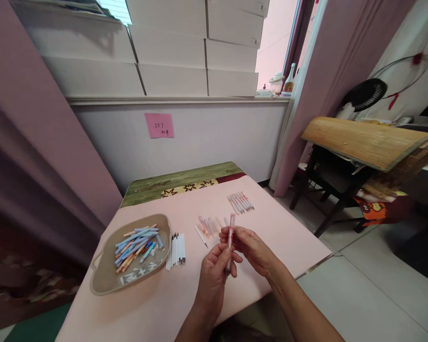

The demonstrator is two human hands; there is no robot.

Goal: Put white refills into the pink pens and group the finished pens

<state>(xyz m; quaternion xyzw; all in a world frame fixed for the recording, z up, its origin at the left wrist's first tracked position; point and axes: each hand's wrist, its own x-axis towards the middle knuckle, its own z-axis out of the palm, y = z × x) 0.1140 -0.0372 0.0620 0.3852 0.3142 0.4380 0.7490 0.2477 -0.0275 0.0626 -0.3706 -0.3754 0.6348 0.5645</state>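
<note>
A clear pen with red markings (231, 231) is held nearly upright above the front of the table. My left hand (217, 261) is closed around its lower part, and its dark tip points down. Higher on the barrel, the fingers of my right hand (248, 240) pinch the same pen. Behind my hands lie several pale pen barrels (207, 226), with a single white refill (201, 236) beside them. Further back is a row of similar pens (241, 203). Several white refills with dark tips (176, 251) lie side by side to the left.
A beige basket (99, 280) at the left holds blue and orange pen parts (137, 244) and small white pieces (139, 274). Pink covering (267, 209) spreads over the table. Beyond it stand a wall with a pink note (159, 125) and, at right, a chair (328, 178).
</note>
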